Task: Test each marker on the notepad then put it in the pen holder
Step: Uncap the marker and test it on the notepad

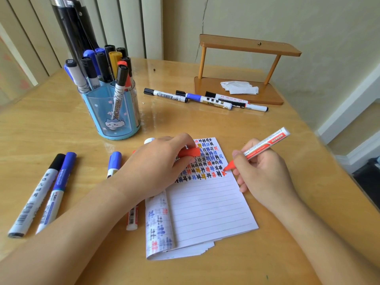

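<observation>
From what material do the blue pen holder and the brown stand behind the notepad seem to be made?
Pen holder: translucent blue plastic, glossy; the markers inside show through its wall. Stand: probably wood or wood-coloured plastic, smooth with a soft sheen; no grain is visible, so I cannot tell which.

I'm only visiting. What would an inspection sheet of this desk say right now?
Surface: glossy wooden table.
Job's things: red marker tip on the notepad; pen holder full of markers; loose markers at left, more markers at the back.
Clutter: small wooden shelf with a crumpled wrapper on its base.
Hands: right hand grips the red marker; left hand holds a red cap and rests on the notepad.
Cables: nothing seen.
Surroundings: pale wall, dark cylinder behind the pen holder.
</observation>
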